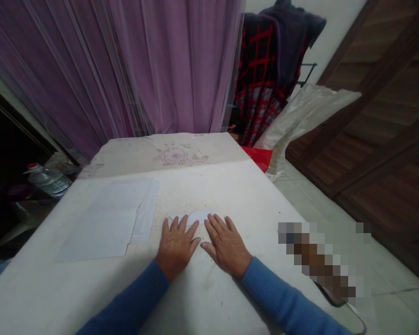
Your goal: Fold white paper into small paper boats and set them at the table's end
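A small folded piece of white paper (198,217) lies flat near the middle of the table. My left hand (177,244) rests palm down over its left part, fingers spread. On its right part lies my right hand (226,242), also flat with the fingers stretched out. Both hands cover much of the paper, so its full shape is hidden. To the left of my left hand, several larger white sheets (101,223) lie overlapping, some with a torn or uneven right edge.
The white table (209,298) has a flower-patterned cover (132,153) at its far end. A clear plastic bottle (50,180) with a red cap is off the left side. A pixelated patch hides part of a dark device (331,298) at the right edge. Purple curtains (181,65) hang behind.
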The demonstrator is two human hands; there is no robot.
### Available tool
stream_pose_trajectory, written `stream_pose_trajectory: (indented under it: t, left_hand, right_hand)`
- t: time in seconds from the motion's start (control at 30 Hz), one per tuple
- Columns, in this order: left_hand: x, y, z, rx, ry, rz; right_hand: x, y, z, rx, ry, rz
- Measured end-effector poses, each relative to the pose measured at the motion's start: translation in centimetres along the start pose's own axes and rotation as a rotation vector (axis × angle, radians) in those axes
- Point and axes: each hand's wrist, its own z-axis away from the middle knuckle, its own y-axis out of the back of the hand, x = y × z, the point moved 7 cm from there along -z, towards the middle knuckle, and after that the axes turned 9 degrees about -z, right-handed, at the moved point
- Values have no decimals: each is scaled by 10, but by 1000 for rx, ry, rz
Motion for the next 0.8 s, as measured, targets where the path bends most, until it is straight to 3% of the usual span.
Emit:
stream_pose_trajectory:
  t: [0.2,0.47,0.63,0.8]
  left_hand:
    - [-22,-10,20,3,-5,4]
    - [-57,-5,30,-73,46,-72]
    - [-90,0,20,-132,200,-69]
    - [-86,-17,-5,-182,194,118]
  right_hand:
    - [0,2,0,-28,-36,-36]
    - [1,1,-1,-29,-59,-57]
    - [1,6,-4,-26,-65,-86]
    - [20,22,-23,67,-111,-122]
